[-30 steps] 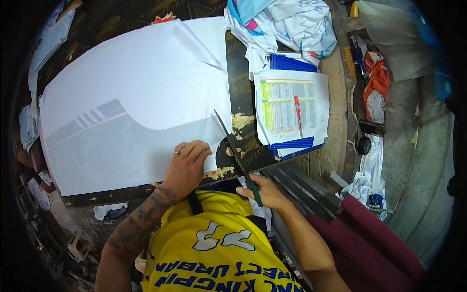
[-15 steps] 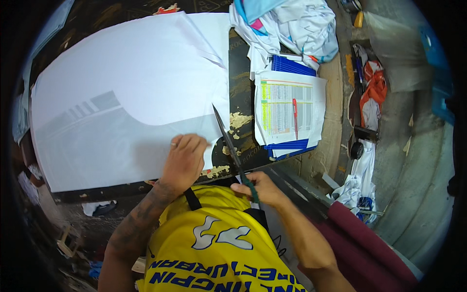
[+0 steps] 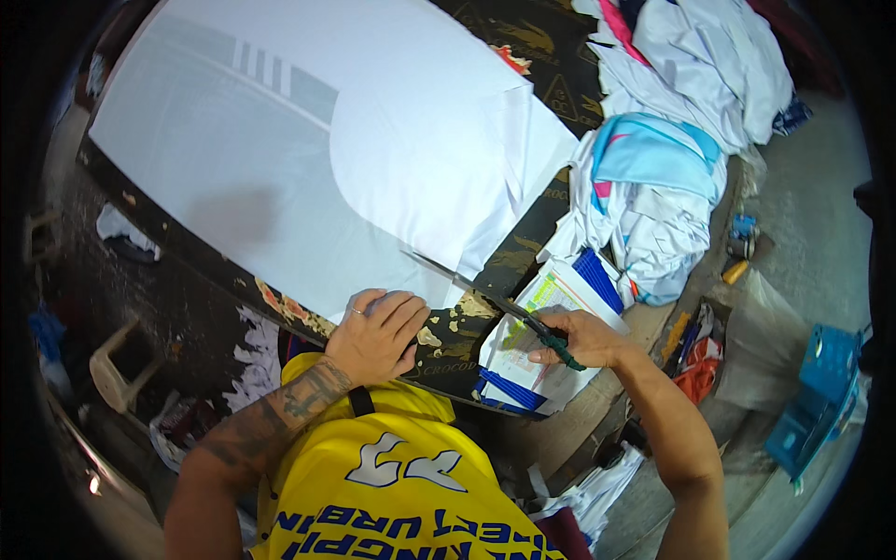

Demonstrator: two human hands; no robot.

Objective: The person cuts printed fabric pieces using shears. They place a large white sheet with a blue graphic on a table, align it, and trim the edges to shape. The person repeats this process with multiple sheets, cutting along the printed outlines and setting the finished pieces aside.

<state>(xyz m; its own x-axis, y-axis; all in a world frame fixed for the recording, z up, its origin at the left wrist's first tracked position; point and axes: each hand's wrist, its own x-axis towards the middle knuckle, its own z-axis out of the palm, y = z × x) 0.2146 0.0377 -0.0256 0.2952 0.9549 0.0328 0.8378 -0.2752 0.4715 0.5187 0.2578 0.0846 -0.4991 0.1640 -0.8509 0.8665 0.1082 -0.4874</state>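
Note:
A large white sheet [image 3: 420, 121] with a grey printed shape lies spread on a dark table and looks like thin fabric or paper. My right hand [image 3: 583, 338] grips long dark scissors [image 3: 504, 306] by their green-wrapped handles. Their blades point left, the tips over the sheet near the curved edge of the grey shape. My left hand [image 3: 381, 334] rests at the sheet's near edge, fingers bent and lying on it, holding nothing that I can see. Beneath the scissors and right hand lies a printed paper chart [image 3: 569, 294] on a blue-edged stack, partly covered.
A heap of white and light-blue garments [image 3: 653, 177] sits on the table's right side. The dark tabletop [image 3: 453, 350] has peeling patches near its edge. On the floor are a blue plastic crate [image 3: 821, 392] at right and a small pale stool [image 3: 121, 369] at left.
The view has swung so the table appears turned clockwise. My right hand and the scissors are now over the chart, blades slanting more to the left. My left hand sits on the sheet's near edge.

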